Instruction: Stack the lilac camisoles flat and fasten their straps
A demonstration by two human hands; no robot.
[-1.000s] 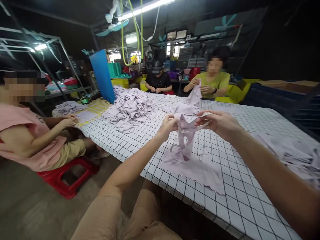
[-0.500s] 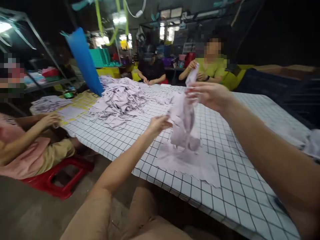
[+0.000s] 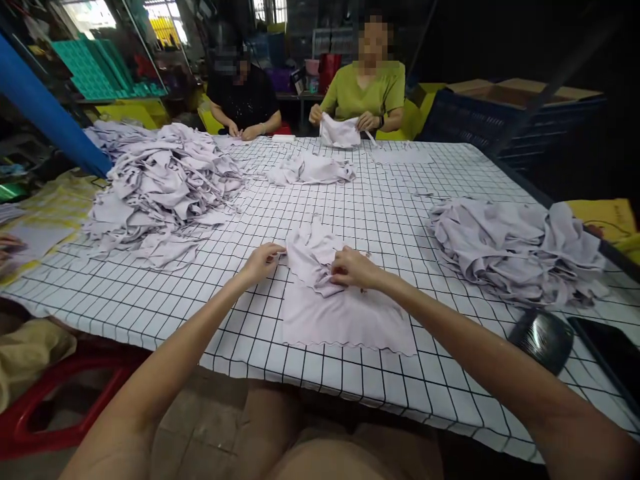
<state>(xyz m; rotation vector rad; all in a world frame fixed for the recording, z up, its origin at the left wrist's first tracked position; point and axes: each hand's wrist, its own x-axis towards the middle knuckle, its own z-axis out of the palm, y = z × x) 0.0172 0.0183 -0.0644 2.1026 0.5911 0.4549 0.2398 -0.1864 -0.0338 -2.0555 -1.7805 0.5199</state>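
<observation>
A pale lilac garment [image 3: 310, 253] lies bunched on the checked tablecloth in front of me. Under it spreads a flat lilac cloth piece [image 3: 345, 320] with a wavy lower edge; whether the two are joined I cannot tell. My left hand [image 3: 264, 262] pinches the bunched garment at its left edge, thumb and forefinger together. On the other side, my right hand [image 3: 356, 268] has its fingers closed on a fold of the same garment, their tips partly hidden in the cloth.
A large heap of lilac garments [image 3: 170, 180] sits left, a smaller pile [image 3: 515, 250] right. Near my right forearm are a dark rounded object [image 3: 543, 340] and a phone [image 3: 610, 353]. Across the table, a person in yellow-green [image 3: 370, 93] holds a garment; another wears black [image 3: 245, 97].
The garment has come down from mid-air onto the flat cloth piece, and both hands have lowered with it. My view has turned right and down, bringing the right-hand pile into sight.
</observation>
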